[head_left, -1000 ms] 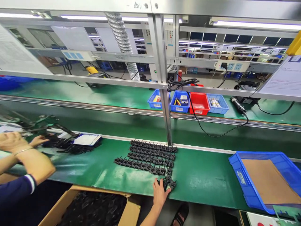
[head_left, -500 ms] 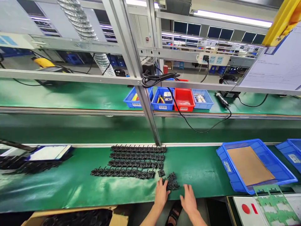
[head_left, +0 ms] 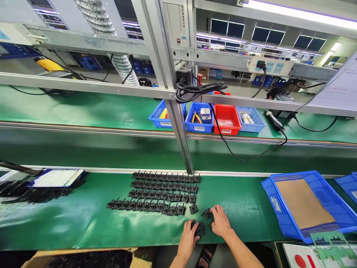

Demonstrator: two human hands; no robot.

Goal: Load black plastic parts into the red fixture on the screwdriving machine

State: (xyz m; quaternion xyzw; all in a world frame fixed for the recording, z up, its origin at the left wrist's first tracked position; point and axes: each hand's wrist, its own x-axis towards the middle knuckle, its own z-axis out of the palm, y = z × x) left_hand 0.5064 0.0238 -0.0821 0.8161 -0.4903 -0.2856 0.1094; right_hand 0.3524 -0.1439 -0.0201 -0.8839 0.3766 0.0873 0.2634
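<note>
spanning bench: green mat (head_left: 83, 223), steel frame (head_left: 178, 123) above.

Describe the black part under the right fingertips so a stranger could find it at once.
Start at the metal post that meets the green bench, where black parts lie in neat rows. Go to the rows' near right corner: the part lies just past it, at the right hand fingertips. Unlike the rowed parts, it lies loose and alone, right of those at the left hand.

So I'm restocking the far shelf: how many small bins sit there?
4 in a row behind the metal post: blue bin, blue bin with tools, red bin, rightmost blue bin. Others may be hidden.
</note>
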